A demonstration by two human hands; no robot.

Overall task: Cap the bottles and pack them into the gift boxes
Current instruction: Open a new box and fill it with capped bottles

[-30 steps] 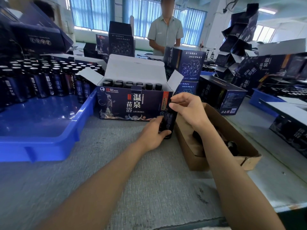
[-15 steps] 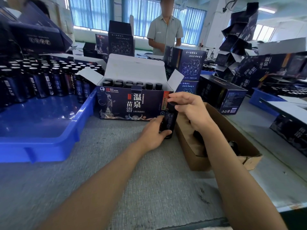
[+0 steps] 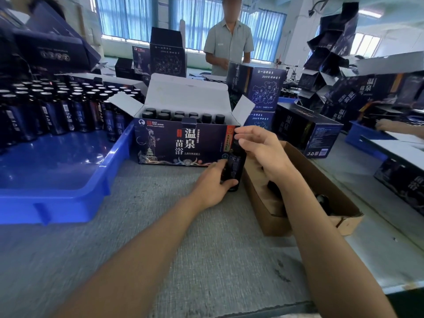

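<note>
Right hand [image 3: 261, 148] has turned atop the one bottle [image 3: 235, 166], pinching its cap [image 3: 235, 146]; left hand [image 3: 211, 182] grips its base.

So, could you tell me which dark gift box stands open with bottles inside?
The gift box directly ahead, beside the blue tray: its white-lined lid stands up and capped bottles show inside. Stacked boxes behind are closed.

Glossy blue plastic tray [image 3: 68, 203], matt brown cardboard box [image 3: 321, 180], printed gift box [image 3: 179, 143]
</note>
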